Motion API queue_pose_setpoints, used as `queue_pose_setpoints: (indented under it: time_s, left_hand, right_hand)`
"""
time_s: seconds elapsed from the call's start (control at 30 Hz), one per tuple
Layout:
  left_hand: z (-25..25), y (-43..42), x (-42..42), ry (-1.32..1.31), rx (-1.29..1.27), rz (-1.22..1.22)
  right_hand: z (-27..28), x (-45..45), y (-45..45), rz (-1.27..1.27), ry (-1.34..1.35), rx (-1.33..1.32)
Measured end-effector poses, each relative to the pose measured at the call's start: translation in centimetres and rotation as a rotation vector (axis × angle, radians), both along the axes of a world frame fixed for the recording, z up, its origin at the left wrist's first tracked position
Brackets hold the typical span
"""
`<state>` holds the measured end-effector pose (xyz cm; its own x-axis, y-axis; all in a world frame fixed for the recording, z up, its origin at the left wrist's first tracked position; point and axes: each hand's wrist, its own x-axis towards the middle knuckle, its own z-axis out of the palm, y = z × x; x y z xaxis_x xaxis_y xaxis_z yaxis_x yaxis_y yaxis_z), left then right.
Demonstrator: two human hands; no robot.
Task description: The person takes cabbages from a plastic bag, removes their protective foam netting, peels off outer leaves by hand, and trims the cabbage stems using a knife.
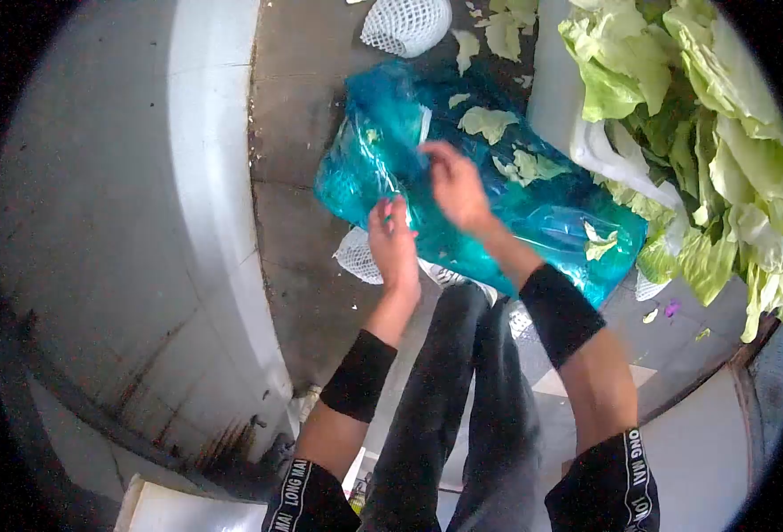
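A crumpled, shiny blue-green plastic bag point(498, 235) lies spread on the floor in front of my feet, its upper left part bunched up. At its left side my left hand point(395, 246) has its fingers drawn together on the plastic. My right hand point(459, 190) reaches over the bag's middle, slightly blurred, with fingertips pinched at a raised fold beside a narrow white strip point(424, 124). Loose pale green leaves point(487, 124) rest on the bag. What lies inside the bag cannot be made out.
Leafy greens point(710, 133) are heaped at the right over a white edge point(553, 80). White foam net sleeves point(406, 27) and leaf scraps point(502, 35) litter the dark tiled floor point(294, 244). A pale wall point(214, 160) runs along the left.
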<state>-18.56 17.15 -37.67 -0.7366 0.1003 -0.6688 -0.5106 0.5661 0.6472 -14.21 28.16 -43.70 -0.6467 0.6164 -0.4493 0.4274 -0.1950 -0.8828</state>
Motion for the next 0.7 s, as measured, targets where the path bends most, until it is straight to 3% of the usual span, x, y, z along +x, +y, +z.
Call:
queue_pose_setpoints:
  time_s: [0.03, 0.13, 0.23, 0.3, 0.33, 0.37, 0.43, 0.47, 0.57, 0.7]
  left_hand:
    - [0.3, -0.4, -1.0, -0.019, -0.027, 0.016]
    - [0.5, -1.2, -3.1, -0.095, 0.004, 0.033]
    - [0.7, -0.9, -4.2, -0.094, 0.035, -0.022]
    - [-0.5, -1.7, -5.3, -0.030, 0.027, -0.116]
    - [-1.0, -2.0, -5.8, 0.003, 0.023, -0.164]
    - [-1.2, -2.1, -5.9, 0.049, 0.020, -0.120]
    - [-2.9, -4.4, -5.2, 0.296, 0.011, -0.216]
    - [-3.2, -5.6, -4.6, 0.421, 0.004, -0.265]
    - [0.1, -3.9, -2.9, 0.488, -0.033, -0.278]
    - [0.9, -4.9, -3.2, 0.584, -0.061, -0.340]
  right_hand:
    - [-0.1, -0.7, -3.1, -0.044, 0.228, 0.131]
    - [3.4, -1.5, -4.2, 0.184, 0.237, -0.123]
    - [0.3, -3.1, -2.5, 0.068, 0.364, 0.121]
    - [-1.6, -3.5, -0.8, -0.169, 0.151, -0.063]
    - [-3.5, -3.9, -0.5, -0.445, 0.007, -0.348]
    - [-6.4, -3.5, -0.6, -0.478, -0.124, -0.218]
    - [-6.9, -3.0, 0.1, -0.247, -0.292, -0.238]
    - [-3.9, -3.3, 0.7, -0.119, -0.382, -0.262]
    - [-10.0, -6.3, -1.0, -0.001, -0.531, -0.288]
    - [-9.6, -12.0, -2.5, -0.165, -0.654, -0.415]
